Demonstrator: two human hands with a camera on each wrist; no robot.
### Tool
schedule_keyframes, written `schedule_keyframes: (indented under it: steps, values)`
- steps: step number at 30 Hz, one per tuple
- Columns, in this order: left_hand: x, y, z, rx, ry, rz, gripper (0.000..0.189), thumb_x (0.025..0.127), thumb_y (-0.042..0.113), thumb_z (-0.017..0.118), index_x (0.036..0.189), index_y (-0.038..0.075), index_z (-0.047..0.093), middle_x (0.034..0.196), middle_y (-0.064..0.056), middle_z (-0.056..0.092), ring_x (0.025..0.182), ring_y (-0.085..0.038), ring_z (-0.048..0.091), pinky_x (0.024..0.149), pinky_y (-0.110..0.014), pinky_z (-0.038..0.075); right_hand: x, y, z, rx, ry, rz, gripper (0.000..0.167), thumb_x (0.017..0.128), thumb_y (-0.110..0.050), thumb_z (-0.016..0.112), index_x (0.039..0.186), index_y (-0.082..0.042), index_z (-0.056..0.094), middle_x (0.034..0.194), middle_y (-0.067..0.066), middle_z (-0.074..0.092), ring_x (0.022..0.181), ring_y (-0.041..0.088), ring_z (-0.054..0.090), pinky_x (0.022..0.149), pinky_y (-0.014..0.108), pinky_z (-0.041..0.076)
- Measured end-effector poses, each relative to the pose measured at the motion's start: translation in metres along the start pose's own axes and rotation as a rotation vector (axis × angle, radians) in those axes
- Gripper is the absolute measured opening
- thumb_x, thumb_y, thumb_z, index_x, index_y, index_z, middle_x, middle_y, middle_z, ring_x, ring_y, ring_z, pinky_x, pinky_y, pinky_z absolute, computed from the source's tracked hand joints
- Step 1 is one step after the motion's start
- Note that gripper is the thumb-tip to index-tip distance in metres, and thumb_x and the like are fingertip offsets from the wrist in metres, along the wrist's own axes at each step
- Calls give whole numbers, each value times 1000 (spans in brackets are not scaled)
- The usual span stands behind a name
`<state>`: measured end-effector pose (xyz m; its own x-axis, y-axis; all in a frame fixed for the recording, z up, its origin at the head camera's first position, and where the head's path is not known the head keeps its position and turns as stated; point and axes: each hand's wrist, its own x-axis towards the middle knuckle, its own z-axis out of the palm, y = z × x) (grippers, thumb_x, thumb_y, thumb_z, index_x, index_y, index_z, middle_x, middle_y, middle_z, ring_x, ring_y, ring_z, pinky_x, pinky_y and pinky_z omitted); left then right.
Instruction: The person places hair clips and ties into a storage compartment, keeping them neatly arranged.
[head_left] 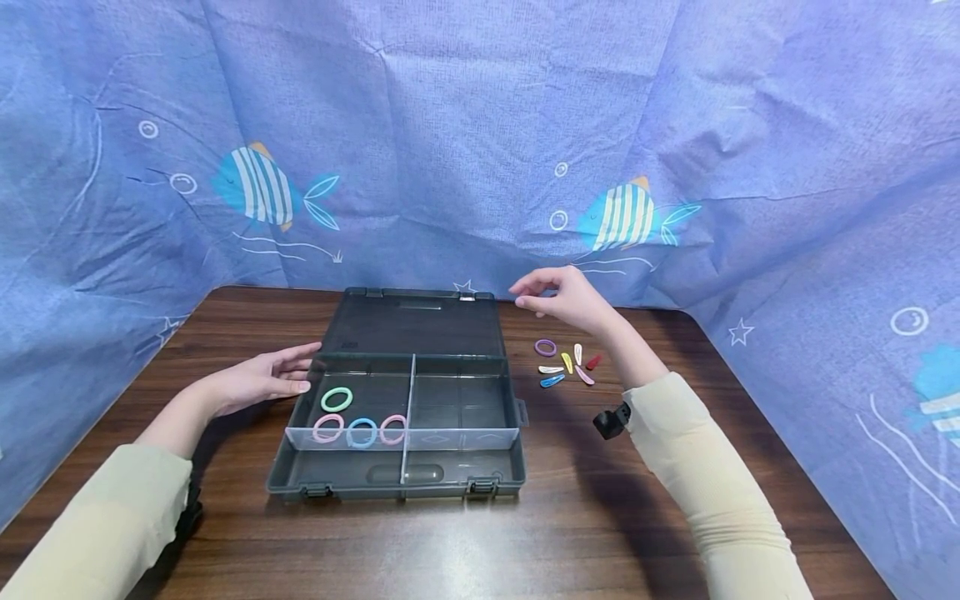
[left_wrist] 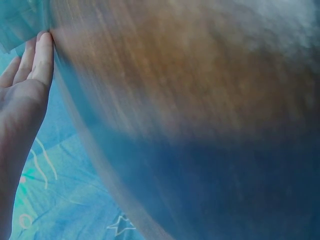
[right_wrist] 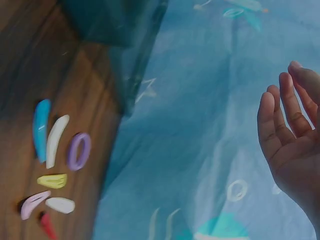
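Observation:
A dark translucent organizer box [head_left: 461, 400] lies on the table, its lid [head_left: 420, 329] folded back. In its rear left compartment are a green hair tie [head_left: 337, 400], a blue hair tie [head_left: 362, 433] and two pink hair ties [head_left: 327, 428]. My left hand [head_left: 255, 383] touches the box's left side with extended fingers. Raised to the right of the lid, my right hand [head_left: 566, 296] holds nothing, its fingers loosely bent. Below it on the table lie a purple hair tie [head_left: 545, 347] and several snap hair clips, among them a blue clip [head_left: 552, 381] and a yellow clip [head_left: 567, 362].
The dark wooden table [head_left: 450, 550] ends at the back against a blue fish-patterned cloth [head_left: 465, 150]. Clear dividers [head_left: 411, 400] split the box into compartments. A small latch tab [head_left: 522, 412] sticks out from the box's right side.

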<state>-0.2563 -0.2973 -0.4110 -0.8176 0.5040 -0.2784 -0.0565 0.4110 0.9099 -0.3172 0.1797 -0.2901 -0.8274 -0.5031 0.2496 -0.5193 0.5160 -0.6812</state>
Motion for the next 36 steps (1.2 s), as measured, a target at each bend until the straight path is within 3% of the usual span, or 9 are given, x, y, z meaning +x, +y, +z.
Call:
schedule_keyframes:
  steps: [4, 7, 12, 15, 21, 27, 36]
  values:
    - [-1, 0, 0, 16, 4, -3, 77, 96, 20, 55, 153, 13, 4, 152, -27, 13, 139, -41, 17, 105, -40, 38, -13, 3, -3, 39, 26, 38, 20, 86, -11, 69, 103, -2, 70, 87, 18, 68, 64, 14, 61, 66, 37, 55]
    - [-1, 0, 0, 15, 4, -2, 77, 96, 20, 55, 153, 13, 4, 153, -27, 13, 139, -40, 17, 106, -40, 38, -21, 5, -6, 77, 39, 70, 22, 87, -7, 67, 106, 4, 67, 91, 22, 67, 67, 6, 60, 65, 33, 55]
    - [-1, -1, 1, 2, 10, -5, 77, 96, 19, 55, 153, 14, 5, 152, -26, 17, 139, -40, 21, 105, -41, 38, -27, 28, -6, 122, 60, 136, 25, 88, -8, 65, 109, 5, 65, 97, 27, 66, 74, 4, 60, 64, 26, 54]
    - [0, -1, 1, 5, 10, -3, 76, 96, 20, 55, 153, 14, 5, 152, -27, 16, 139, -41, 20, 107, -46, 34, -26, 55, -3, 134, 85, 161, 24, 88, -11, 67, 108, 2, 67, 98, 28, 66, 73, 5, 60, 61, 25, 53]
    - [-1, 0, 1, 20, 13, 1, 76, 96, 21, 55, 153, 14, 4, 153, -27, 14, 140, -41, 17, 108, -50, 31, -21, 99, 3, 68, 142, 160, 23, 85, -14, 71, 104, -1, 70, 91, 21, 69, 67, 4, 59, 59, 20, 49]
    - [-2, 0, 2, 12, 8, 3, 76, 96, 20, 55, 153, 14, 4, 153, -26, 15, 140, -41, 19, 107, -47, 33, -19, 118, 10, 6, 173, 157, 23, 85, -13, 70, 102, 2, 70, 87, 14, 71, 70, 4, 60, 62, 17, 46]
    - [-2, 3, 1, -7, 7, -10, 78, 96, 19, 56, 153, 13, 4, 153, -27, 10, 141, -42, 14, 107, -45, 33, -19, 139, 17, -159, 216, 250, 16, 83, -16, 72, 97, -8, 73, 85, 9, 72, 71, 11, 59, 64, 21, 45]
